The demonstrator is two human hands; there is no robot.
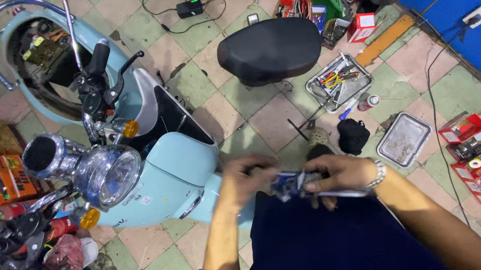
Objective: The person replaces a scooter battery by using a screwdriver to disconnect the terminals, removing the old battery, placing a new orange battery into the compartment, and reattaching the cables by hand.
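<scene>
Holding a small blue-grey part [294, 184] at lap height, over the dark trousers [323, 239]. Right hand [340, 175] pinches it with a thin metal rod [342, 193] below; left hand [245, 179] curls on its left end, blurred. Part's long axis runs roughly left-right, rod pointing right. Scooter [160, 161] just left.

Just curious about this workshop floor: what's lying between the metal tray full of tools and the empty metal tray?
In the head view, a small spray can and a black bag lie between the tool tray and the empty tray.
</scene>
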